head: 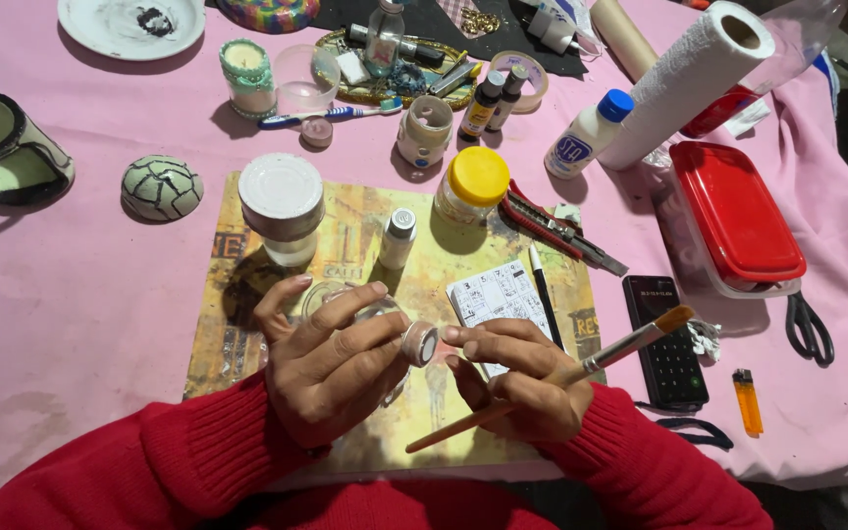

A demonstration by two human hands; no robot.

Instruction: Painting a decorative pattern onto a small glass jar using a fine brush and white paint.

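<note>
Glass jar (345, 299) sits mid-frame on the printed mat (247, 344), cradled in my left hand (331, 368); my right hand (517, 378) grips a paintbrush (581, 368) while pinching its small cap (420, 344); uncapping seems underway, needing a steady twist.

Surface (71, 285) draped in a pink cloth, creased at the right. Dark strip along the far edge. Light even, shadows soft.

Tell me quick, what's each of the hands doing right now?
Left hand: closed around a small clear glass jar, fingertips on its little round lid.
Right hand: closed on a paintbrush, fingertips at the same lid.
</note>
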